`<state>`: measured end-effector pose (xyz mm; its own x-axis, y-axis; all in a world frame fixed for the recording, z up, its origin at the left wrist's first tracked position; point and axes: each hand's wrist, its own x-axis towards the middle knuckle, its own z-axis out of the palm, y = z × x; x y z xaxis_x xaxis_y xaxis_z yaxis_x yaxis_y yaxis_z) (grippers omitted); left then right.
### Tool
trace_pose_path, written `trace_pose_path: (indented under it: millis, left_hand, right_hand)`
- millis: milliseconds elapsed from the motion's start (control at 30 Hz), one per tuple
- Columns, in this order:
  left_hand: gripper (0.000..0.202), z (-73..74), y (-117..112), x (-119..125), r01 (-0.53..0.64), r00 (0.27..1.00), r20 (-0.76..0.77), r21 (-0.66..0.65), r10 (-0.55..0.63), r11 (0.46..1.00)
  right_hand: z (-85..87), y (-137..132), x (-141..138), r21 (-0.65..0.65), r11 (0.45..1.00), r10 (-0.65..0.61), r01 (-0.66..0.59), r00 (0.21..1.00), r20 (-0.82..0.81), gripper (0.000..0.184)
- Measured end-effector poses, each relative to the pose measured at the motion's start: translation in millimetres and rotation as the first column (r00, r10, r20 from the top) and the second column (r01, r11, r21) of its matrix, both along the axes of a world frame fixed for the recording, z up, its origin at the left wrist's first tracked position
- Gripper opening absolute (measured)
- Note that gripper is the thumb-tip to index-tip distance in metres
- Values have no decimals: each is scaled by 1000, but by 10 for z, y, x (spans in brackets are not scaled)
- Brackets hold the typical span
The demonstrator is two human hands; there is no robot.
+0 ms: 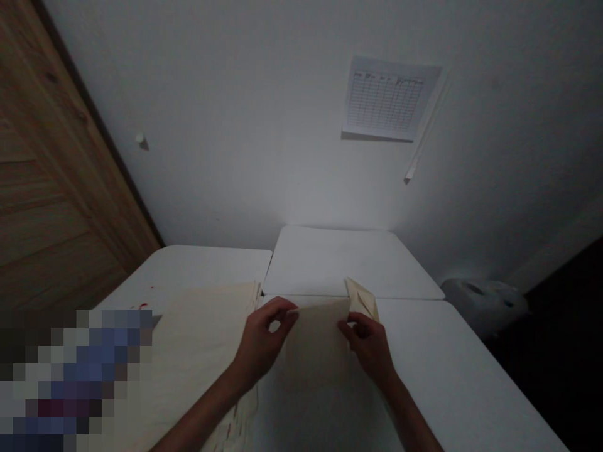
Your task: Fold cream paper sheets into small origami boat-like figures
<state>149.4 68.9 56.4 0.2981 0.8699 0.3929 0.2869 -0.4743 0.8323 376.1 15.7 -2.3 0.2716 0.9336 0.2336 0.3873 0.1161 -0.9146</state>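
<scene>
A small cream cloth piece (316, 345) hangs between my hands over the white table. My left hand (266, 333) pinches its upper left corner between thumb and fingers. At the upper right corner, the fingers of my right hand (367, 342) are closed on the edge. Behind the right hand, a folded cream piece (362, 298) sticks up; whether it is joined to the held cloth I cannot tell. Left of my left hand lies a stack of larger cream cloth pieces (202, 339), its layered edges showing on the right side.
White tables (438, 364) stand together against a grey wall, with seams between their tops. A printed sheet (384, 100) hangs on the wall. A wooden door (56, 157) is at left, a pale plastic container (485, 304) at right. A pixelated patch covers the lower left.
</scene>
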Motion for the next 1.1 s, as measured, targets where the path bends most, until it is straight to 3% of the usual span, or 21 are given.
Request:
trace_pose_path:
  millis: [67,133,267,433,567,700,900,1000,1100]
  left_hand:
    - [9,121,-94,-74,73,997,24,201,-80,977]
    - [8,162,-190,-176,158,986,-1,345,-168,925]
    - [30,-10,-394,-384,372,922,-289,481,-257,794]
    - [40,-262,-634,-410,577,703,-664,323,-254,750]
    - [53,-308,-731,-311,631,577,-765,196,-287,750]
    - [76,-310,-739,-266,567,550,-791,118,-268,815]
    - [74,-333,-710,-255,590,479,-827,54,-295,806]
    - [72,-421,-717,-281,585,508,-821,107,-260,804]
    - [65,-482,-731,-319,578,584,-771,176,-254,797]
  right_hand:
    - [96,-45,25,26,1000,19,-18,1000,-18,28]
    - [175,-97,50,135,987,85,-82,996,-13,18]
    - [175,-207,104,249,947,171,-201,976,137,12]
    - [-40,-330,178,135,913,300,-384,859,414,19]
    - [-114,-394,219,33,885,380,-463,764,521,22]
    - [-79,-444,203,-17,885,397,-464,737,547,27]
    - [-45,-530,173,-29,880,374,-474,653,659,38]
    - [-77,-559,192,-52,870,387,-490,614,687,43]
    - [-109,-577,207,-40,869,392,-494,635,666,41]
